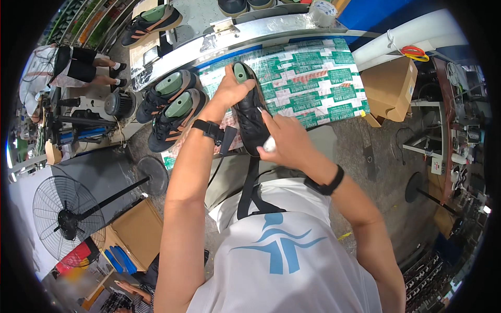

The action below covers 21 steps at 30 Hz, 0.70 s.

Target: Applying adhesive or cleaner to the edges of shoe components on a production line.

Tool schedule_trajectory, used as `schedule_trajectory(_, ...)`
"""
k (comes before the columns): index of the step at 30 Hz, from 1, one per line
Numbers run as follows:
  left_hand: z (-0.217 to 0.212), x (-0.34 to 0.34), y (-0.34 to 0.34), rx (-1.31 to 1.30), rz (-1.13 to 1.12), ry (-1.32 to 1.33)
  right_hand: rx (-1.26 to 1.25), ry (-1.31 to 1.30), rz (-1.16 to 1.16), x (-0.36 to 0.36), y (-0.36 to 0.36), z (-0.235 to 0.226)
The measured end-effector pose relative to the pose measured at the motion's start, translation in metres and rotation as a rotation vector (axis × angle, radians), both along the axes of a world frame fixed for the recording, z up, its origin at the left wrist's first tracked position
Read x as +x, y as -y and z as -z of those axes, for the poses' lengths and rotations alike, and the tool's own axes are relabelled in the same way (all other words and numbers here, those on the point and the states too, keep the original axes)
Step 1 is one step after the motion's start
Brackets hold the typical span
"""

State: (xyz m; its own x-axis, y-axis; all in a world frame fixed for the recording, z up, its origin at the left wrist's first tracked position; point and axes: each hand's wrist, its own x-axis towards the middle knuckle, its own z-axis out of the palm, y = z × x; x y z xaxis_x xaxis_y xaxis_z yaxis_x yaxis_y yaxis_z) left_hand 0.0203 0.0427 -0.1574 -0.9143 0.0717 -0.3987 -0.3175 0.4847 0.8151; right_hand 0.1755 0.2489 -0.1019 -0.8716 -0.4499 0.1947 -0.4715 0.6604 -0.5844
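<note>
A black sneaker with a green insert in its opening lies over the near edge of the table, toe toward me. My left hand is closed round its heel end, with the thumb by the opening. My right hand is closed on a slim white pen-like tool. The tool's thin tip shows by the laces, and its thicker white end sticks out below my fingers. Its exact kind is partly hidden by the hand. To the left sit two dark sneakers with orange stripes and green inserts.
Green-and-white printed tape covers the tabletop. Behind it runs a metal-edged conveyor bearing more shoes and a tape roll. An open cardboard box stands right, a standing fan left. Another person is at far left.
</note>
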Motion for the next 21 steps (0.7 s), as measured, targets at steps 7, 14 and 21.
schedule_trajectory(7,0.014,0.005,0.012,-0.025,0.014,-0.084,0.106,0.283,-0.077,0.058,-0.049,-0.064)
schedule_trajectory(14,-0.002,0.002,0.001,-0.019,0.050,-0.014,-0.129,0.061,0.005,0.009,0.017,0.007)
schedule_trajectory(21,0.011,0.004,0.010,-0.048,0.072,-0.067,-0.066,-0.044,-0.133,0.005,0.015,0.029)
